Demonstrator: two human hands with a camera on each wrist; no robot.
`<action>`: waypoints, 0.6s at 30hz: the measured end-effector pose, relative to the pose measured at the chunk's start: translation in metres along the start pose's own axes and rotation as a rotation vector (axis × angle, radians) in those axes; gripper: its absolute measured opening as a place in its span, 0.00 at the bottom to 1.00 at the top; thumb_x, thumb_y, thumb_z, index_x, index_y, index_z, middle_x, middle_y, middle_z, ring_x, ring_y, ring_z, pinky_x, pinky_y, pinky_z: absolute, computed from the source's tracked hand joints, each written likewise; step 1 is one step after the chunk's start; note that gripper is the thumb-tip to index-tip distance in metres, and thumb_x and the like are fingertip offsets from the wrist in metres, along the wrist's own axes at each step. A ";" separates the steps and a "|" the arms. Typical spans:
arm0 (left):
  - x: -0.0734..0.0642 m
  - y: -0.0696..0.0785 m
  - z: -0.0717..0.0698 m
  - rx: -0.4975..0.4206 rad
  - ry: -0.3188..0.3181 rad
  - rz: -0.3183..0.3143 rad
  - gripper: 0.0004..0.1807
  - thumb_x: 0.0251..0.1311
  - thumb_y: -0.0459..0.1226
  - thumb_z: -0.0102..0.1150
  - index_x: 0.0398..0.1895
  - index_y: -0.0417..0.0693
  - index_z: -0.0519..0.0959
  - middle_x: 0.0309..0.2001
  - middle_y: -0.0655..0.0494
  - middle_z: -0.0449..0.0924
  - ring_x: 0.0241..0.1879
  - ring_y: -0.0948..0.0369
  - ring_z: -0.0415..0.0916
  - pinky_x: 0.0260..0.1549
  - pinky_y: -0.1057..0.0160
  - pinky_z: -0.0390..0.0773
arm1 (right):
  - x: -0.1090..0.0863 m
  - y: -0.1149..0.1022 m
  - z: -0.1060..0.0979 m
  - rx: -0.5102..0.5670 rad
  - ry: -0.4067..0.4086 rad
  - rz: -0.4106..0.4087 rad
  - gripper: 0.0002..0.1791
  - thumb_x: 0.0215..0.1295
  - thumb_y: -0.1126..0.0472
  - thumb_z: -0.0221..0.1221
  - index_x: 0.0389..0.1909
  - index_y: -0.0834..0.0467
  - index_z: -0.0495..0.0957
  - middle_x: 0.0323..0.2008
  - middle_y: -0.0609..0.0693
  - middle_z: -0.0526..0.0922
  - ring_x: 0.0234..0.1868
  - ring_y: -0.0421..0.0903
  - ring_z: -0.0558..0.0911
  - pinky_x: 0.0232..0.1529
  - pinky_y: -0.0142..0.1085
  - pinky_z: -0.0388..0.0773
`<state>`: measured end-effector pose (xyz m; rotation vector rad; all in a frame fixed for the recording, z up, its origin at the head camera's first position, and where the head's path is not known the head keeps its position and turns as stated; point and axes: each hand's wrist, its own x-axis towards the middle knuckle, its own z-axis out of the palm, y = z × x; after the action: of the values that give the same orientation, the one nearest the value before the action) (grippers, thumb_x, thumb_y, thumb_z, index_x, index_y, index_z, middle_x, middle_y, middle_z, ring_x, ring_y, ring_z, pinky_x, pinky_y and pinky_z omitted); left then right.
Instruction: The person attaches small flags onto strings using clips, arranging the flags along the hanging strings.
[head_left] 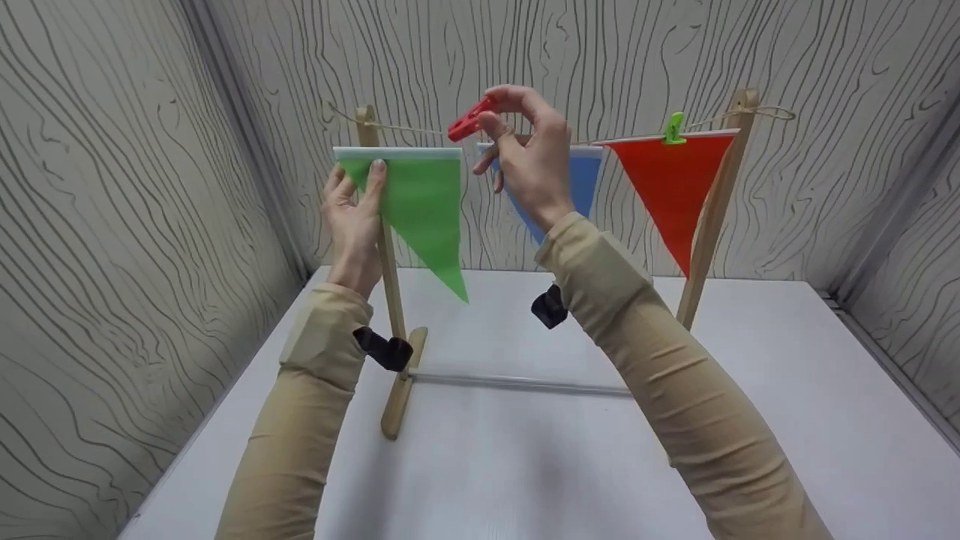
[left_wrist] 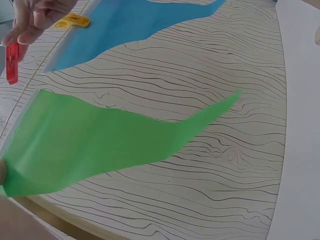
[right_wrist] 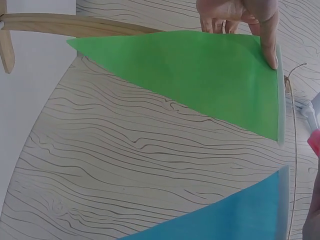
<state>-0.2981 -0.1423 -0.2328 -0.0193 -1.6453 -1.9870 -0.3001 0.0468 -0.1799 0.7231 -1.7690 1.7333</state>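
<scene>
The left hand (head_left: 354,232) pinches a green triangular pennant (head_left: 431,199) near the left part of its white top edge, thumb in front and fingers behind. Between the thumb and index finger of the right hand (head_left: 536,165) is a red clothespin (head_left: 465,126), tilted, just above the gap between the green and blue pennants. A thin string (head_left: 412,129) runs behind the green pennant's top edge. Partly hidden by the right hand, a blue pennant (head_left: 586,174) hangs from the string; the left wrist view shows a yellow clothespin (left_wrist: 75,20) on it.
At the right, a red pennant (head_left: 682,176) hangs under a light green clothespin (head_left: 673,131). The string is tied between a left wooden post (head_left: 391,289) and a right wooden post (head_left: 712,217). A thin rod (head_left: 517,385) spans low above the white table (head_left: 480,465). Wood-patterned walls surround it.
</scene>
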 end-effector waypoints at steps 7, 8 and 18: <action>0.001 -0.001 0.004 -0.006 0.003 0.010 0.22 0.72 0.40 0.57 0.63 0.36 0.76 0.79 0.52 0.51 0.81 0.56 0.43 0.78 0.56 0.56 | 0.010 -0.002 0.006 -0.073 -0.015 0.035 0.14 0.68 0.62 0.61 0.52 0.63 0.77 0.46 0.54 0.82 0.15 0.39 0.76 0.13 0.29 0.70; 0.001 -0.001 0.004 -0.002 0.003 0.009 0.22 0.71 0.40 0.58 0.63 0.37 0.76 0.79 0.52 0.51 0.81 0.56 0.43 0.79 0.55 0.54 | 0.011 -0.002 0.006 -0.078 -0.015 0.040 0.14 0.68 0.62 0.61 0.52 0.62 0.78 0.46 0.54 0.83 0.15 0.39 0.76 0.14 0.29 0.70; 0.001 0.001 0.008 0.034 -0.001 0.016 0.22 0.71 0.42 0.58 0.60 0.37 0.79 0.79 0.53 0.50 0.81 0.56 0.40 0.81 0.53 0.41 | 0.020 -0.007 0.011 -0.162 0.007 -0.004 0.12 0.66 0.62 0.62 0.46 0.64 0.80 0.43 0.54 0.84 0.13 0.36 0.70 0.16 0.28 0.73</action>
<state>-0.3015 -0.1357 -0.2298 -0.0207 -1.6748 -1.9469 -0.3094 0.0355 -0.1611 0.6494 -1.8765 1.5659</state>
